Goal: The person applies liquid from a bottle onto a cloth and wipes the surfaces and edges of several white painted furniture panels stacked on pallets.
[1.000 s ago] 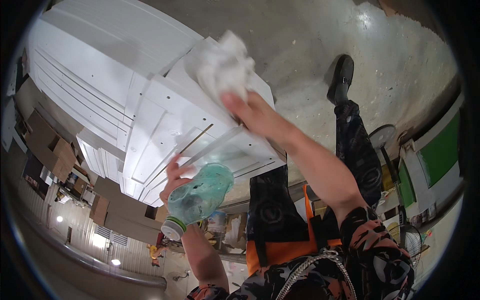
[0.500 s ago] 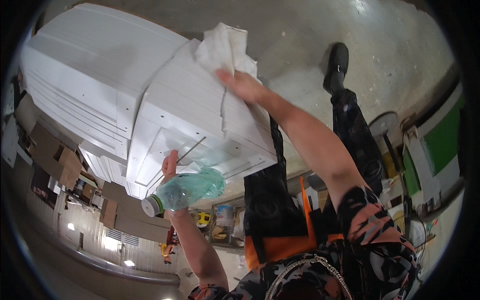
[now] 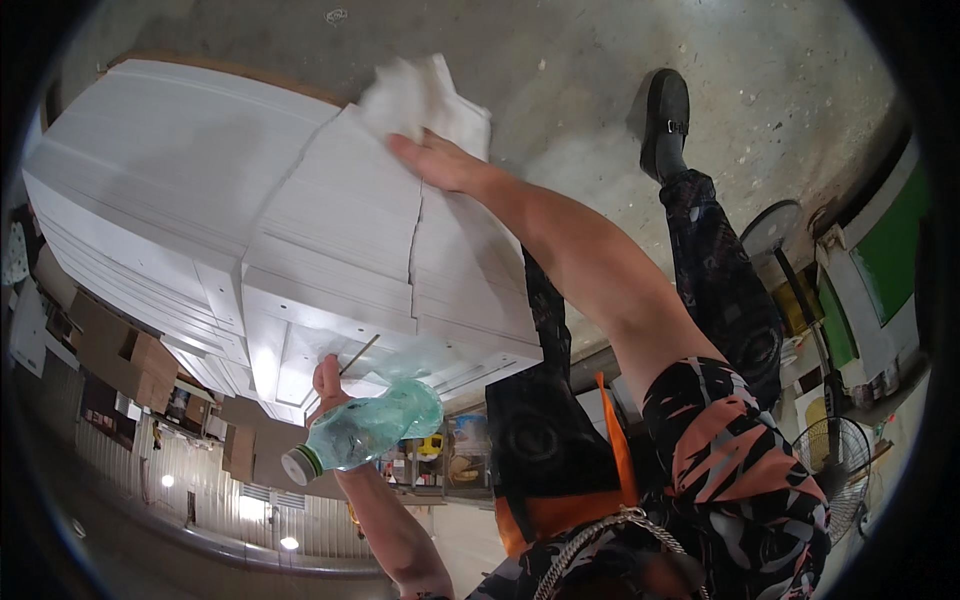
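Note:
A white cloth [image 3: 425, 95], smeared by motion, lies over the far end of a stack of white panels [image 3: 340, 210]. My right hand [image 3: 438, 162] presses on it from above, its thumb side along the panels' edges and the other fingers partly hidden by the cloth. Below the near face of the stack, a crumpled, see-through green plastic bottle [image 3: 375, 425] with a white cap is tilted, cap to the lower left. Behind the bottle is my left hand [image 3: 326, 385], closed around it, with its fingertips showing above.
More white panels [image 3: 170, 150] stand stacked at the left. Cardboard boxes [image 3: 120, 350] lie beyond them. My foot in a black shoe [image 3: 667, 115] is on the concrete floor [image 3: 570, 110]. A wire-guarded fan [image 3: 835, 470] stands at the right.
The view has shifted, so the stack sits lower in it. My right hand and the cloth have moved a little left along the top. The bottle stays in my left hand.

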Action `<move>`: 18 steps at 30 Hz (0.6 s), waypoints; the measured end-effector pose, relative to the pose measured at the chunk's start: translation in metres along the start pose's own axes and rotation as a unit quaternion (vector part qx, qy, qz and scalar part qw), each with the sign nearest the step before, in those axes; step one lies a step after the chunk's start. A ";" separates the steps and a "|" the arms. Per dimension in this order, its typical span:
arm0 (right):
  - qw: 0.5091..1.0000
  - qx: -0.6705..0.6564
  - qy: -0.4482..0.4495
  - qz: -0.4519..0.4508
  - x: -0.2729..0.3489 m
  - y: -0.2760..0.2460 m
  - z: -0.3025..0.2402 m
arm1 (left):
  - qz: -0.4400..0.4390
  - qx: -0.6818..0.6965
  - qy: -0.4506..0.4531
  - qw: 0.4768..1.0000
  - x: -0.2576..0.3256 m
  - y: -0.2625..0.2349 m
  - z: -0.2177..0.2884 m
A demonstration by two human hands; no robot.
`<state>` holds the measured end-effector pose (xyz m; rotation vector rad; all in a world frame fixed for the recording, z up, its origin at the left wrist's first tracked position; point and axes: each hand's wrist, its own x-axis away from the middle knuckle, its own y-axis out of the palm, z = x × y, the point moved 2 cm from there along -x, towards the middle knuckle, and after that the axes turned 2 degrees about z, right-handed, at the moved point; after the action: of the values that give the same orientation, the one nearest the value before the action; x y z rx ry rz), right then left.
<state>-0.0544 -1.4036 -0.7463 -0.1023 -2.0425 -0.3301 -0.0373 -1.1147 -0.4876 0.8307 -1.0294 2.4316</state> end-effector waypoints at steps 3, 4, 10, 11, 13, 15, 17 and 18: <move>0.995 -0.009 -0.055 -0.087 0.043 0.001 0.053 | -0.038 -0.020 0.023 0.999 0.004 -0.011 -0.006; 0.990 -0.007 -0.119 -0.080 0.076 0.008 0.055 | -0.037 -0.018 0.019 0.999 0.008 -0.014 -0.009; 0.938 0.068 -0.330 -0.081 0.097 0.058 -0.044 | -0.019 -0.365 0.092 0.926 0.011 -0.025 -0.017; 0.952 0.021 -0.298 -0.065 0.060 0.062 -0.062 | -0.002 -0.396 0.107 0.912 0.015 -0.026 -0.011; 0.993 0.006 -0.118 -0.014 -0.019 0.022 -0.044 | -0.001 -0.441 0.165 0.882 -0.005 -0.002 -0.010; 0.998 -0.040 -0.051 -0.015 -0.042 -0.006 0.003 | -0.009 -0.294 0.148 0.944 -0.012 0.005 -0.002; 0.998 0.046 0.051 0.013 -0.008 0.000 0.047 | 0.013 -0.106 0.086 0.991 -0.003 -0.005 -0.012; 0.995 0.077 0.070 0.002 0.019 -0.004 0.074 | 0.018 -0.108 0.008 0.994 0.001 -0.009 -0.016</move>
<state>-0.1273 -1.3881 -0.7629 0.0110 -1.9209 -0.1719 -0.0391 -1.0963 -0.4909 0.7242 -1.2850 2.2992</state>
